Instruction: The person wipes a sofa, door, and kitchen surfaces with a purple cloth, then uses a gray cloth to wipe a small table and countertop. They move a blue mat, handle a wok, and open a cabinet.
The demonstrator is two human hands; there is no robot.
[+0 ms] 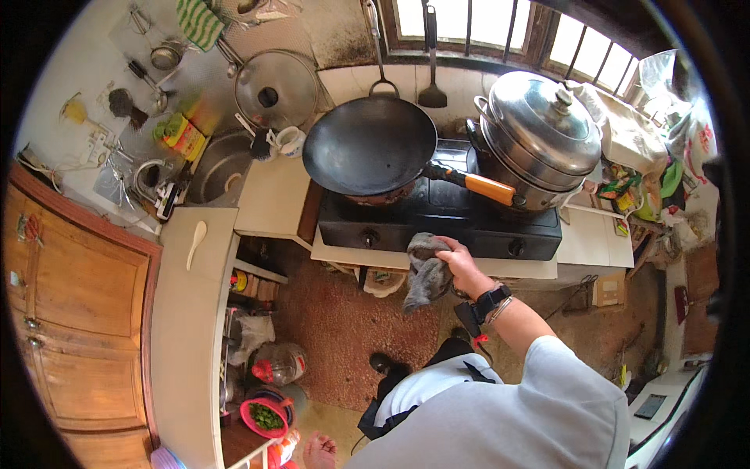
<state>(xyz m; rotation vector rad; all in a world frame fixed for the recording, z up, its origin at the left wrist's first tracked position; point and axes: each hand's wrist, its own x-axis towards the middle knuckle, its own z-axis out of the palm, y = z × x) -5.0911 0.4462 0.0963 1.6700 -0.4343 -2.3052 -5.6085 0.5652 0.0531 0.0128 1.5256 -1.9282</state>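
Observation:
My right hand (461, 265) grips a bunched grey cloth (426, 272), which hangs in front of the edge of the black gas stove (439, 225). Low in the picture, my left hand (320, 450) hangs with its fingers partly in view; it touches nothing that I can see. A black wok (370, 146) with an orange-brown handle (489, 187) rests on the left burner. On the stove's right side stands a steel steamer pot (530, 170) with its domed lid (542, 114) on.
A white spoon (197, 245) lies on the left counter (176, 328), near a round sink (221, 167). Below stand a plastic jug (281, 363) and a pink basket (246, 415) of greens. A spatula (432, 94) and a ladle (381, 73) hang behind the stove.

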